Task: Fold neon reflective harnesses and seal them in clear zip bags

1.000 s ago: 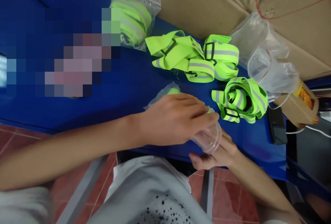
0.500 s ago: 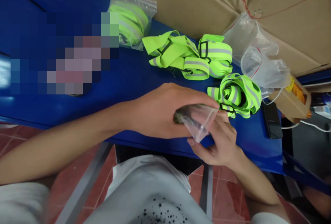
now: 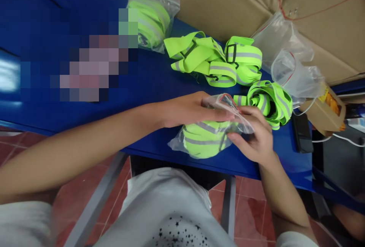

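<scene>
A clear zip-lock bag (image 3: 176, 144) lies at the front of the table, with a coiled neon-yellow reflective strap (image 3: 205, 140) inside it. My left hand (image 3: 188, 108) comes from the left over the top of the bag, its fingers closed at the bag's mouth, partly behind the plastic. On the other side, my right hand (image 3: 256, 136) pinches the bag's edge near its red zip line. Beyond my hands lie loose reflective straps with black buckles: a tangled one (image 3: 196, 55), a rolled one (image 3: 243, 60) and a looped coil (image 3: 270, 104) close to my right fingers.
A filled zip bag (image 3: 151, 19) stands at the back of the blue table (image 3: 137, 140). Clear plastic bags (image 3: 296, 68), a cardboard box (image 3: 323, 110) and a black phone (image 3: 302, 133) are on the right. A pixelated patch hides the left part.
My hands have parted slightly and tilted the bag, so the yellow strap inside now shows below my left hand. The view has shifted a little to the left.
</scene>
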The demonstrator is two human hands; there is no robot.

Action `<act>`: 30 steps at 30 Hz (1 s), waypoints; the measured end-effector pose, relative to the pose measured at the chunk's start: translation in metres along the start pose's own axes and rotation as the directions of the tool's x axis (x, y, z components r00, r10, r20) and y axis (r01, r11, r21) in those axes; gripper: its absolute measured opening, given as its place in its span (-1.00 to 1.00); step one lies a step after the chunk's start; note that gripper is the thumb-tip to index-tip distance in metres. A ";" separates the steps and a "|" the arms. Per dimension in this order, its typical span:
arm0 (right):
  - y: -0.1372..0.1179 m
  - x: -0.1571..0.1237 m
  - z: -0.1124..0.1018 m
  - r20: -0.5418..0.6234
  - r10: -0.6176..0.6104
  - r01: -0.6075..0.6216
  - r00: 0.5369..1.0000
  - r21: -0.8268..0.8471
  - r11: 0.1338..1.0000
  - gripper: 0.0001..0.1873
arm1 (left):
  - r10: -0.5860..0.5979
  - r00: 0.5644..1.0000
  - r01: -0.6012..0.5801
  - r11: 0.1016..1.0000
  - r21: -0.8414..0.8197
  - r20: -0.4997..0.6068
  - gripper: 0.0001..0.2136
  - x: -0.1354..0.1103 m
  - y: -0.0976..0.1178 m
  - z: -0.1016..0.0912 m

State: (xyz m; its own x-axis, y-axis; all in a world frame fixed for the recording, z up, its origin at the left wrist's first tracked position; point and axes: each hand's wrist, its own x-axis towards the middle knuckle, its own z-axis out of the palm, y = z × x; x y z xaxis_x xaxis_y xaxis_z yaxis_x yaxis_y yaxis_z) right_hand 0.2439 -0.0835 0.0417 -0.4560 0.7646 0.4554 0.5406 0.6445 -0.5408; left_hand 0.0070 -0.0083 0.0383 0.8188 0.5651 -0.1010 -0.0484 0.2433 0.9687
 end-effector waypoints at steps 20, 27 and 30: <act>0.016 0.001 -0.001 -0.032 0.210 -0.192 0.977 0.291 0.937 -0.86 | 0.016 0.981 -0.021 1.000 -0.023 -0.191 -0.65 0.006 -0.001 0.000; 0.016 0.006 0.010 -0.409 0.206 -0.174 0.889 0.114 0.978 -0.82 | 0.343 0.859 -0.259 0.932 0.255 -0.380 -0.73 0.001 0.008 0.017; 0.013 0.007 0.009 -0.434 0.202 -0.172 0.878 0.108 0.979 -0.78 | 0.363 0.837 -0.256 0.921 0.294 -0.409 -0.72 0.001 0.004 0.017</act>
State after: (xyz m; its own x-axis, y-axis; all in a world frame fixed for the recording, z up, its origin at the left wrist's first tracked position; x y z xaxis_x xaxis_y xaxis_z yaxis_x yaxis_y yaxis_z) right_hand 0.2417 -0.0698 0.0311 0.0155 0.8016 0.5976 0.5314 0.4997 -0.6841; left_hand 0.0172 -0.0205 0.0456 0.4336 0.8840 0.1748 -0.0861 -0.1525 0.9846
